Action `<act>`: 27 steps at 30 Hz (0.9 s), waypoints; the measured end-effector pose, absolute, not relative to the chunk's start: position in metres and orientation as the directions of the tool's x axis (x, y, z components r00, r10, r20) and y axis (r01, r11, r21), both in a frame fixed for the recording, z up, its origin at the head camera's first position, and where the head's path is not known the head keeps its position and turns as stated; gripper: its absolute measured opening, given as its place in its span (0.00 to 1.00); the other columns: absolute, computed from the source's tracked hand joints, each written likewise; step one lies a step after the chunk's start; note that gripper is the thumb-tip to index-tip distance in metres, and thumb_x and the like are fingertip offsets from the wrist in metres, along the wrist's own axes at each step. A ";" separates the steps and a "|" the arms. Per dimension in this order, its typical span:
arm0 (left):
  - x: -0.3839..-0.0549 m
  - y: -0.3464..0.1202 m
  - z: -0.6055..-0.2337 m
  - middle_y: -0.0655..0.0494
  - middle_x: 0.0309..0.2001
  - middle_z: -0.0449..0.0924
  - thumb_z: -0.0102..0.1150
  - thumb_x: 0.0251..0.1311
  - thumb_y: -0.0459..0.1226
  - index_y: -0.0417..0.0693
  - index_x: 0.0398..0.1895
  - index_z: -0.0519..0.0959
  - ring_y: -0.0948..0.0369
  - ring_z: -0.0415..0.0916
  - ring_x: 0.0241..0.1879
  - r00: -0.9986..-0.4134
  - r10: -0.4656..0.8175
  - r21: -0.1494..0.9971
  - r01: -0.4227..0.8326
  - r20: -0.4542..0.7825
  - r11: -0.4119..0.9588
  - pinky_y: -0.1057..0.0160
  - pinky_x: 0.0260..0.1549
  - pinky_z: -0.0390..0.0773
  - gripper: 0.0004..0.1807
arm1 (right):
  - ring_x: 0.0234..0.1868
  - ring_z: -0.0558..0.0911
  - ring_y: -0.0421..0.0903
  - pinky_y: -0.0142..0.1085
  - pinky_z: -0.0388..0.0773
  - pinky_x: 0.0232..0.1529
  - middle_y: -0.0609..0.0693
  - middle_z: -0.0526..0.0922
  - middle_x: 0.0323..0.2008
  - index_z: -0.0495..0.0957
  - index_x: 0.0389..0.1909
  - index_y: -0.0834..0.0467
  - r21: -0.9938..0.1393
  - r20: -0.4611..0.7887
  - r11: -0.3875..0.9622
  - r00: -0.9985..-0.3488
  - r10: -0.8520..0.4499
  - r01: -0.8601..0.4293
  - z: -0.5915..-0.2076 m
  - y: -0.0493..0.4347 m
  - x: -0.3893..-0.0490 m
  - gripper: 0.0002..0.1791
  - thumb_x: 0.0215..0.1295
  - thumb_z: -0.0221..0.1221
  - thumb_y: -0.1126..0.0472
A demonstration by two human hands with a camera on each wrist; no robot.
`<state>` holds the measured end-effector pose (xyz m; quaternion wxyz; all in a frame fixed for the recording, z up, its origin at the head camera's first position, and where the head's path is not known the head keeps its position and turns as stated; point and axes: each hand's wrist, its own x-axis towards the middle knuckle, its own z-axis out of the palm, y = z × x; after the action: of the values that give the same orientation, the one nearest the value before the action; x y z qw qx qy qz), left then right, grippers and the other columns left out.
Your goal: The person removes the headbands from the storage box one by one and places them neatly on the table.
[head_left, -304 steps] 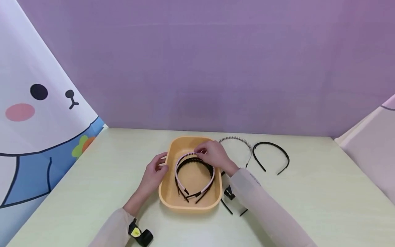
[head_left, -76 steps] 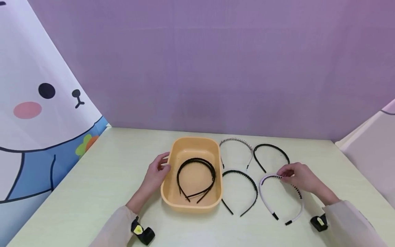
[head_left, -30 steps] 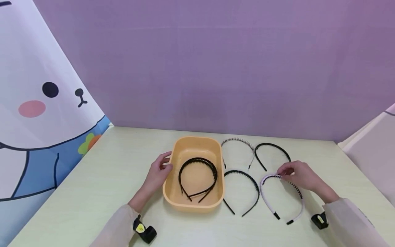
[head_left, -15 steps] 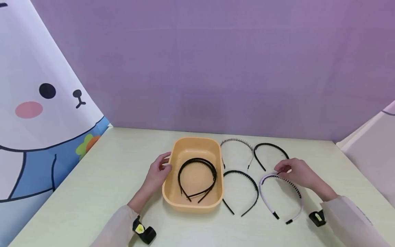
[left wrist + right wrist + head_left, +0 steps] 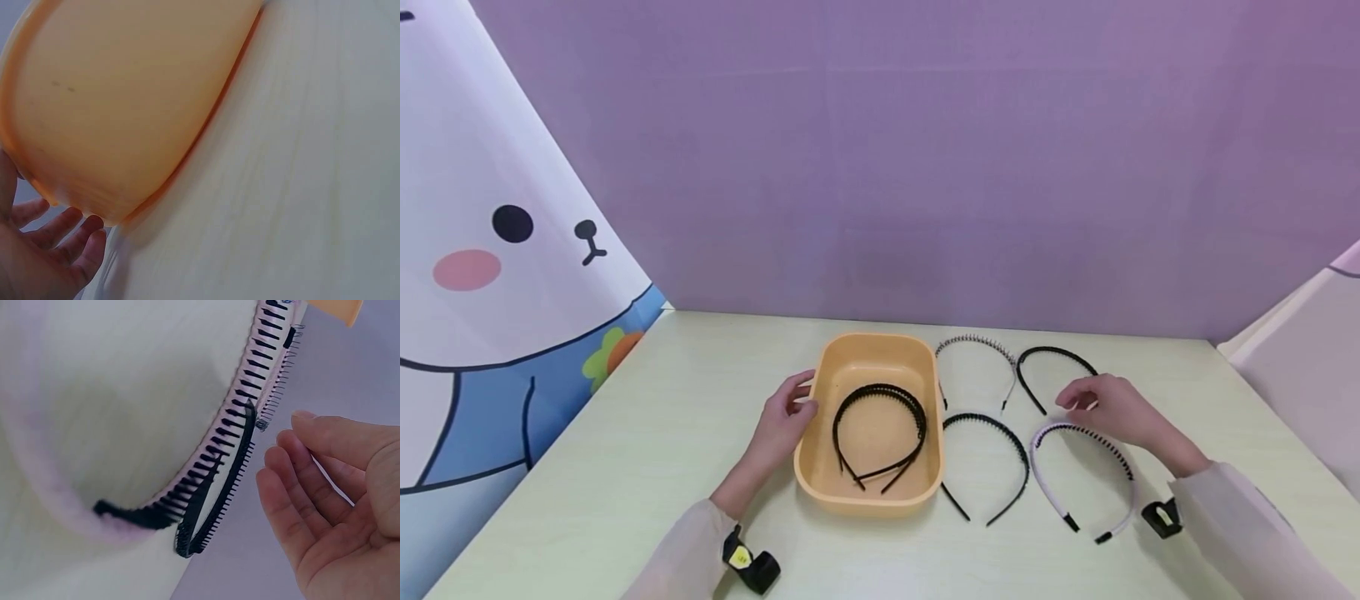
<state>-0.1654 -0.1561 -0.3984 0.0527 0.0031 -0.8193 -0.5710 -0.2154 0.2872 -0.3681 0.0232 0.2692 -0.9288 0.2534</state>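
Nearest on the pale desk [image 5: 587, 500], at right, lies a lilac fabric-looking headband [image 5: 1049, 493] with black inner teeth, its black-capped ends pointing near, seemingly to match its neighbours. Left of it, a thin black toothed headband [image 5: 985, 418] lies the same way, partly hidden by the shallow orange-yellow plastic tray [image 5: 880, 504]. Inside, overlapping black toothed headbands [image 5: 880, 388] nest curve over curve, perhaps because like shapes settle together; their exact count is unclear. The left hand [image 5: 782, 421] grips the tray's left side, thumb at the rim and fingers bent against the outer wall, probably steadying it. The right hand [image 5: 1108, 408] is released, loosely curled above the lilac headband's curve and apart from it. Farther, a slim wire-toothed headband [image 5: 973, 339] and a plain-looking black headband [image 5: 1054, 349] sit side by side, presumably spread so each can be seen separately.
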 end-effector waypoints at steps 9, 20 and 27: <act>-0.166 -0.156 -0.399 0.35 0.57 0.74 0.47 0.62 0.30 0.42 0.66 0.65 0.47 0.75 0.52 -0.994 -0.060 0.939 0.064 0.089 0.338 0.60 0.46 0.77 0.26 | 0.31 0.78 0.35 0.31 0.74 0.32 0.48 0.84 0.30 0.83 0.35 0.61 -0.465 0.175 0.727 -0.858 -0.483 -0.505 -0.364 0.275 -0.219 0.09 0.51 0.63 0.70; -0.166 -0.159 -0.400 0.35 0.57 0.74 0.48 0.62 0.30 0.41 0.67 0.65 0.47 0.76 0.50 -0.995 -0.058 0.938 0.057 0.081 0.342 0.61 0.45 0.77 0.27 | 0.30 0.77 0.36 0.30 0.74 0.32 0.50 0.85 0.32 0.83 0.34 0.61 -0.479 0.169 0.720 -0.858 -0.485 -0.502 -0.355 0.254 -0.222 0.08 0.52 0.63 0.71; -0.169 -0.158 -0.401 0.35 0.57 0.74 0.47 0.62 0.30 0.41 0.67 0.65 0.47 0.75 0.51 -0.995 -0.051 0.934 0.062 0.085 0.351 0.61 0.46 0.77 0.27 | 0.29 0.78 0.37 0.31 0.73 0.32 0.47 0.84 0.29 0.83 0.33 0.60 -0.472 0.186 0.704 -0.840 -0.509 -0.531 -0.345 0.236 -0.226 0.07 0.52 0.64 0.70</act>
<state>-0.1690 -0.1584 -0.4009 0.0493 -0.0034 -0.8203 -0.5697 -0.2263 0.2365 -0.3452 0.0210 0.2819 -0.9228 0.2619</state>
